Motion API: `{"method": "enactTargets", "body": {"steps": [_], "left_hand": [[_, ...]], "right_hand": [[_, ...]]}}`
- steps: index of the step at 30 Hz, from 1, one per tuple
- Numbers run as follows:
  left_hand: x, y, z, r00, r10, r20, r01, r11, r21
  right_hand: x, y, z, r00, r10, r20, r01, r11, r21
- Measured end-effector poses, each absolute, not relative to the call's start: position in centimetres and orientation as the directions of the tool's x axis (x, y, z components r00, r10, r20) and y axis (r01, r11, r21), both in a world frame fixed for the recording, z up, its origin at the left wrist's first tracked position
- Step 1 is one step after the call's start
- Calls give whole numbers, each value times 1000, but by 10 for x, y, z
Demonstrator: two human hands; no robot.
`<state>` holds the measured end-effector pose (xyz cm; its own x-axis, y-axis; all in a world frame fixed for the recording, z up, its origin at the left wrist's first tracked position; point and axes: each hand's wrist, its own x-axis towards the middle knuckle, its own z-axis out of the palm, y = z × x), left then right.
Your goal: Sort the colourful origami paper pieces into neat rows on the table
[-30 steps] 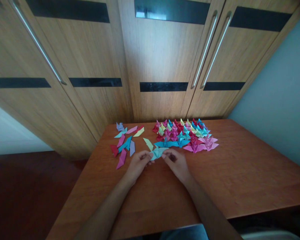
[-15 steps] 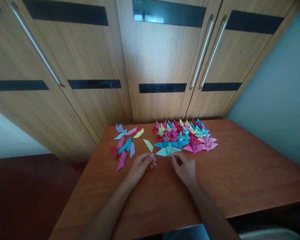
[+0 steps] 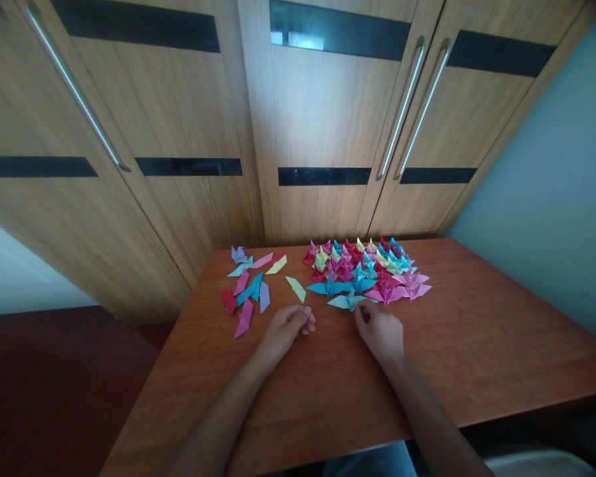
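A light blue folded paper piece (image 3: 346, 302) lies on the wooden table (image 3: 477, 351), just in front of a row of several folded pieces (image 3: 365, 266) in pink, red, blue and yellow. My right hand (image 3: 381, 331) rests right behind it, fingertips at its near edge and pinched on it. My left hand (image 3: 285, 329) lies on the table to the left with its fingers curled and nothing in them. A yellow-green folded strip (image 3: 296, 289) lies just beyond my left hand.
A loose group of flat folded strips (image 3: 248, 288) in pink, blue, purple and red lies at the table's far left. Wooden cupboard doors (image 3: 318, 119) with long metal handles stand right behind the table. A pale wall (image 3: 551, 199) is on the right.
Both hands held the light blue piece before. My left hand let go and drew back, while my right hand moved the piece rightward to the front of the row of folded pieces.
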<state>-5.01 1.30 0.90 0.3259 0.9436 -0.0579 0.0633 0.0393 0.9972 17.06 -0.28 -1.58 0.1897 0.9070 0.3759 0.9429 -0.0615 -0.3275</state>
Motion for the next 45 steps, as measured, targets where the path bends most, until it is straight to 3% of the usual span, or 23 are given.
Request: {"method": "enactTargets", "body": {"steps": [9, 23, 39, 45], "left_hand": [[-48, 12, 9, 330, 943, -46, 54, 30, 998], [-49, 12, 7, 351, 936, -39, 82, 11, 997], [-48, 12, 8, 350, 935, -48, 78, 22, 997], [-49, 13, 8, 364, 931, -37, 87, 5, 996]], "right_hand": [[175, 4, -13, 242, 911, 335, 952, -154, -266], [171, 2, -13, 215, 919, 330, 968, -156, -198], [169, 3, -17, 250, 926, 282, 924, -142, -356], [157, -7, -14, 187, 919, 348, 965, -106, -238]]}}
